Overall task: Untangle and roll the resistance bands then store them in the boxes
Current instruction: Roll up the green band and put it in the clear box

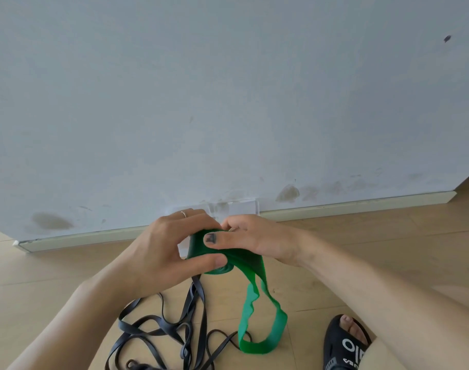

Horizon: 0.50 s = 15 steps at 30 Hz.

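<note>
Green resistance band [250,305], half rolled, pinched between left hand [161,247] and right hand [257,239] to keep coil tight; tail hanging to floor [361,252].

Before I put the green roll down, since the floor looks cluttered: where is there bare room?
Bare wooden floor lies right of the right hand, between baseboard and sandal; also left of the left hand. Crowded below the hands: the tangled black bands and the green band.
</note>
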Motion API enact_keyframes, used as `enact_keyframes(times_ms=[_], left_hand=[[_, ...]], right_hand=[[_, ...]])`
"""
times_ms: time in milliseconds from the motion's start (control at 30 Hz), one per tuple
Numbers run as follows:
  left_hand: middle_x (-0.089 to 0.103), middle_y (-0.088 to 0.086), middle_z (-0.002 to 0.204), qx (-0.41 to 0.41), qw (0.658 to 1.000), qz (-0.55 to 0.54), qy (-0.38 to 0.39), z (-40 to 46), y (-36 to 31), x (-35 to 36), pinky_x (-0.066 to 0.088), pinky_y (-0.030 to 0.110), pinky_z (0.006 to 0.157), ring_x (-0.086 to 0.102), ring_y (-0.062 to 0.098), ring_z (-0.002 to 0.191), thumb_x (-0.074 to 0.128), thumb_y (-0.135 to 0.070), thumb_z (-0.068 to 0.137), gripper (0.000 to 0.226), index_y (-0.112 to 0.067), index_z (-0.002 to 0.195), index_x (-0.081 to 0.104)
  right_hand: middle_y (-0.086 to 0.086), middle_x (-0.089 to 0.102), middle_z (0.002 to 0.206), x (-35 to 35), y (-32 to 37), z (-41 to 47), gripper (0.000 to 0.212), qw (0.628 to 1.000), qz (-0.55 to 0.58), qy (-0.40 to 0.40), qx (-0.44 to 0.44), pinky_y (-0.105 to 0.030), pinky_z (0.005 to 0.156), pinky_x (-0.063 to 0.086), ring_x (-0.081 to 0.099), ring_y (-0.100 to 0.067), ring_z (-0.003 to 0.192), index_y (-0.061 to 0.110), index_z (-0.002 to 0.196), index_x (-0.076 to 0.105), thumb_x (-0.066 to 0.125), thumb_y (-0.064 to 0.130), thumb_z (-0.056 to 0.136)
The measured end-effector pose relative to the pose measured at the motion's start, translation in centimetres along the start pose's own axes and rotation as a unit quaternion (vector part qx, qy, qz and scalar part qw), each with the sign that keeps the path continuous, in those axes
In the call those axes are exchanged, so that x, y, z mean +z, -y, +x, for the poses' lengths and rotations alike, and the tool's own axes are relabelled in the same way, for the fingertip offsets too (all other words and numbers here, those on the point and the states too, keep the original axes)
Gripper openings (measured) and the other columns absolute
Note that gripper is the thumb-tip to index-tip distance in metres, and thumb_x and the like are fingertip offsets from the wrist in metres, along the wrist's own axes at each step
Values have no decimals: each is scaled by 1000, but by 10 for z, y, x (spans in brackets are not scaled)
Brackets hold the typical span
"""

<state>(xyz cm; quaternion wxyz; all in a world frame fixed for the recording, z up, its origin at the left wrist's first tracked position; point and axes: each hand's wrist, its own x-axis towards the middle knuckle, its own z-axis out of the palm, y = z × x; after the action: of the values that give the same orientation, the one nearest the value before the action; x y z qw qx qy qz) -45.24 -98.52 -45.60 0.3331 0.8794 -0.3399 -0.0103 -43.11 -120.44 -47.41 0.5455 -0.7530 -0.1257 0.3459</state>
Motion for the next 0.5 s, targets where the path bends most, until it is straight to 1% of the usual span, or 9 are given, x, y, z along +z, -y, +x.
enact_keyframes(times_ms=[67,133,200,233,300,333,367,433,500], left_hand=[[63,-13,91,0,1000,-3,-6,-2,2,2,48,29,76,60,14,86,65,-52,90,24,-31,102,67],[63,-15,91,-4,1000,-1,-13,-2,2,3,47,23,75,60,11,88,64,-52,90,25,-31,104,67],[63,-16,92,-13,1000,8,-7,-2,2,3,48,24,76,60,11,89,65,-53,89,24,-35,104,64],[64,-16,93,-16,1000,15,4,-1,1,2,50,27,76,61,11,90,65,-53,88,23,-38,105,63],[65,-19,99,-20,999,14,35,1,-3,4,52,31,77,63,10,93,69,-53,86,27,-42,109,62],[65,-19,100,-18,999,7,49,2,-6,7,52,31,77,64,10,93,70,-52,85,28,-42,111,63],[65,-18,100,-15,998,2,55,2,-8,9,52,31,76,64,11,91,70,-50,86,28,-41,111,65],[65,-17,96,-11,999,-1,50,3,-7,10,52,29,73,64,12,87,68,-47,87,24,-37,109,67],[64,-16,93,-24,998,-2,50,2,0,4,49,26,70,62,12,83,66,-49,89,20,-36,104,68]], right_hand=[[11,74,99,1,5,-5,38,997,20,73,14,-21,85,52,70,-5,92,27,108,68,58,62,97],[7,70,93,1,5,-7,35,994,44,97,9,-21,77,49,66,-5,82,20,108,67,58,53,101],[1,63,85,1,2,-3,45,997,37,63,-2,-28,73,44,59,-10,73,14,104,64,67,57,90],[-1,64,85,1,-1,1,54,999,13,41,-3,-32,76,47,61,-14,73,12,101,64,71,63,84],[-6,74,98,4,-7,5,74,999,-54,5,0,-43,92,57,72,-23,89,10,105,66,73,76,73],[-5,76,105,7,-9,7,77,997,-81,1,-2,-47,98,56,74,-23,98,15,109,69,70,81,71],[-3,75,106,8,-10,7,77,995,-100,1,-7,-47,100,56,73,-21,101,19,110,70,66,86,71],[7,71,101,7,-8,3,77,993,-121,8,-8,-39,96,54,68,-14,98,26,112,67,58,90,71],[16,67,110,1,-5,-5,78,988,-152,2,-3,-34,96,51,64,-6,103,36,126,59,62,89,69]])
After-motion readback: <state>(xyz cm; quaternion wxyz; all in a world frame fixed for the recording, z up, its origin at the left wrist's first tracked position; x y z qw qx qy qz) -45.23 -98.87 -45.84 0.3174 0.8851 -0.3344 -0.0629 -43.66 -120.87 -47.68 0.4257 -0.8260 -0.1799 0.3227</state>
